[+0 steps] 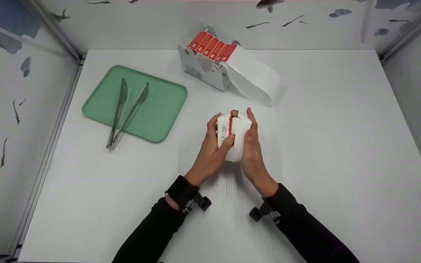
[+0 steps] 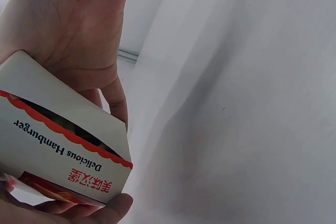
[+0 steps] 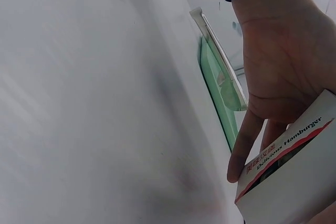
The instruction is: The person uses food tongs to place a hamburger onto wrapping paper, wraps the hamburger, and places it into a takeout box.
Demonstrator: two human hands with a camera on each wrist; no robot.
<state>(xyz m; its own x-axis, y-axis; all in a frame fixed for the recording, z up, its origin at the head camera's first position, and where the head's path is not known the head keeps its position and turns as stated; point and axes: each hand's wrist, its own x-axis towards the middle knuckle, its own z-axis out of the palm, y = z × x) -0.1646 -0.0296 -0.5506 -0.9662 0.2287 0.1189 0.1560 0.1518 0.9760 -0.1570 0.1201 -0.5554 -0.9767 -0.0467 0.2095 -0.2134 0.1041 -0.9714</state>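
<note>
A white paper hamburger box (image 1: 240,133) is between my two hands above the table, printed "Delicious Hamburger" with a red scalloped edge. A slit along that edge, visible on the box (image 2: 31,135) in the left wrist view, shows dark contents. My left hand (image 1: 212,151) grips its left side, thumb over the printed top and fingers along the side. My right hand (image 1: 253,157) presses against the other side with fairly straight fingers. In the right wrist view, the palm of my left hand faces the camera; part of the box is cut off by the frame edge.
A green tray (image 1: 163,113) lies at the left, with metal tongs (image 1: 122,106) resting across it, their joined end over the tray's near edge. Behind the hands stands a metal label dispenser (image 1: 203,73) holding red labels (image 1: 212,45), its white strip (image 1: 254,76) trailing right.
</note>
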